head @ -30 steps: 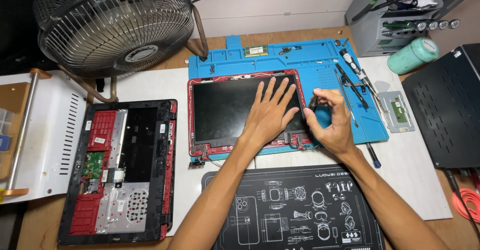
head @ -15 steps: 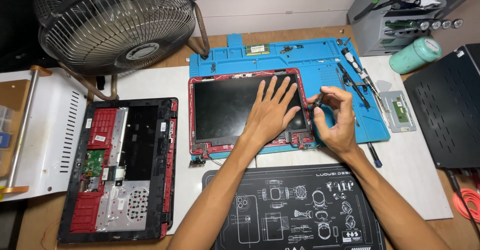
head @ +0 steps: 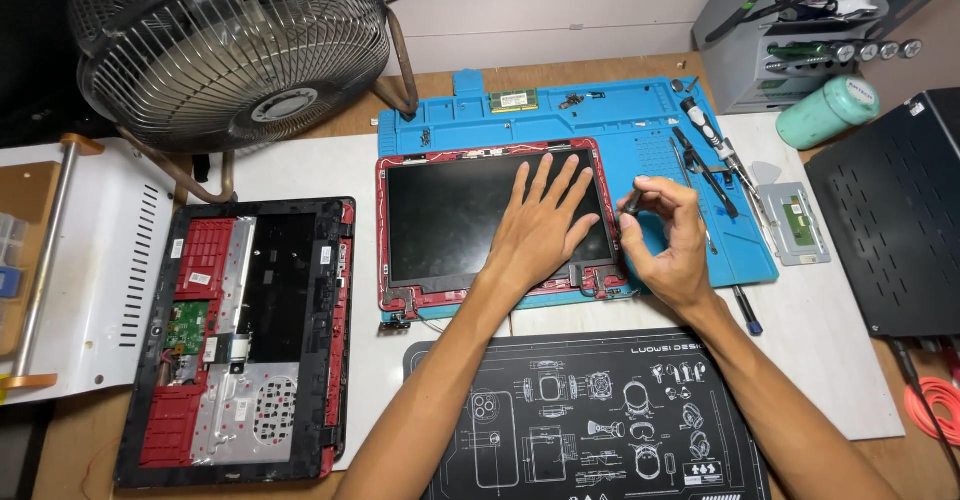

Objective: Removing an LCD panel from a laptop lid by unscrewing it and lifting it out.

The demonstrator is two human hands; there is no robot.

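Observation:
A red-framed laptop screen panel lies face up on a blue work mat. My left hand rests flat on the dark screen, fingers spread, near its right side. My right hand is just beyond the panel's right edge, fingers closed round a small dark screwdriver whose tip points at the frame's right rim. The opened red and black laptop base lies to the left, its inner boards showing.
A metal fan stands at the back left. A black printed mat lies at the front. Tools, a small green board, a green cylinder and a black case sit to the right.
My right hand has shifted slightly up along the panel's right edge with the screwdriver. My left hand stays flat on the screen.

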